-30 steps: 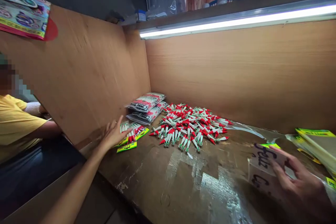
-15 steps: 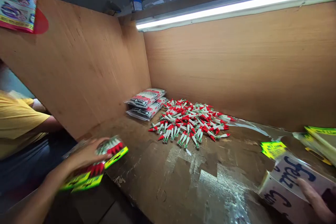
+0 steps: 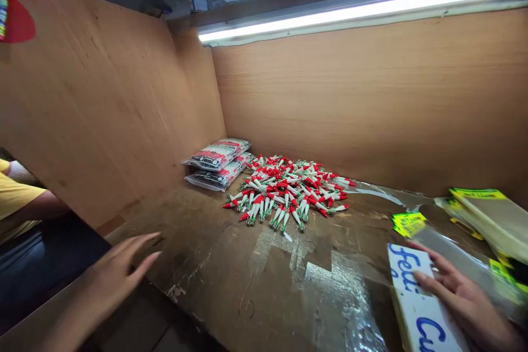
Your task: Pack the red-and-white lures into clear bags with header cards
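Note:
My left hand (image 3: 117, 275) is over the table's near left edge, fingers stretched out and apart, holding nothing. At the right, my right hand (image 3: 462, 294) grips a white box-like block (image 3: 406, 275) with blue handwriting, thumb on its lettered face; the fingers behind it are partly hidden. Between the hands and farther back lies a loose pile of red and white fishing lures (image 3: 289, 190) with green-and-metal hook ends. Just beyond the block are yellow-green printed cards (image 3: 408, 224).
Filled clear packs (image 3: 216, 162) are stacked in the back left corner. Clear bags with yellow headers (image 3: 482, 214) lie at the right. Plywood panels (image 3: 330, 99) rise behind and left, under a tube light (image 3: 371, 8). A person in a yellow sleeve (image 3: 18, 198) sits beyond the left panel.
My left hand has let go of the bagged lures with yellow-green headers, which are out of view now. The block in my right hand has turned and moved left in view.

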A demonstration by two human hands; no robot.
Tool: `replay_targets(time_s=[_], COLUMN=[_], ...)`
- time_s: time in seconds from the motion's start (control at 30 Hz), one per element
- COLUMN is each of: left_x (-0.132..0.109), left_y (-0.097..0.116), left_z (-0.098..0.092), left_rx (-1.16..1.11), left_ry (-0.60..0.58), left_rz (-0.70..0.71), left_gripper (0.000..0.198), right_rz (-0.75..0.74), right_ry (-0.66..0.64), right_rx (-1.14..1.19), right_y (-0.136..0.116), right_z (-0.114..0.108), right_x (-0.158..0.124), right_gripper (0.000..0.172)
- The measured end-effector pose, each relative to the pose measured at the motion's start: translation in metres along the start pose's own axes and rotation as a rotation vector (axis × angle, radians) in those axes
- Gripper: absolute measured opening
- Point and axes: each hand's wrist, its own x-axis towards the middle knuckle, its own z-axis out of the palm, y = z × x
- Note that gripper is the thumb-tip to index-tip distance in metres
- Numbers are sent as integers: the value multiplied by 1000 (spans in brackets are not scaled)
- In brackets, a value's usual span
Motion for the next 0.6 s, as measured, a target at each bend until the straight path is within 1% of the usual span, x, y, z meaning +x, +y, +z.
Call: replay_targets(time_s=[0.03,0.07,0.1,0.13,0.17,0.23,0.3,0.37,0.4,0.43,0.5,0.57,0.6], left_x=[15,27,34,38,37,24,3,-21,-32,-42,-55,-60,-61], left_y=[19,41,66,92,118,165,200,223,230,235,239,238,236], left_z=[24,49,74,98,120,160,192,217,225,232,239,239,237], left_rx=[-10,-48,-116,-217,-312,-365,-394,-411,-401,-330,-206,-123,-86], left_ry=[-67,-160,-231,-297,-364,-455,-525,-580,-606,-621,-612,-605,-609], left_rz=[112,195,253,318,397,516,618,703,754,838,922,935,927], left_gripper=[43,47,46,41,36,29,27,25,26,29,37,50,57], right_rz=[94,145,137,92,36,-56,-103,-126,-126,-116,-58,32,55], right_ry=[-120,-205,-229,-207,-166,-98,-96,-99,-76,-41,16,-21,-62], right_rx=[85,139,146,126,95,28,-14,-36,-35,-15,84,155,111], right_y=[-1,-1,0,0,0,0,2,4,5,6,3,-6,-13], right_z=[2,4,6,7,8,10,12,18,23,29,46,63,71], right_x=[2,4,6,6,7,6,6,6,5,3,-1,-3,-1], right_gripper=[80,85,87,86,85,84,82,76,72,69,65,60,57])
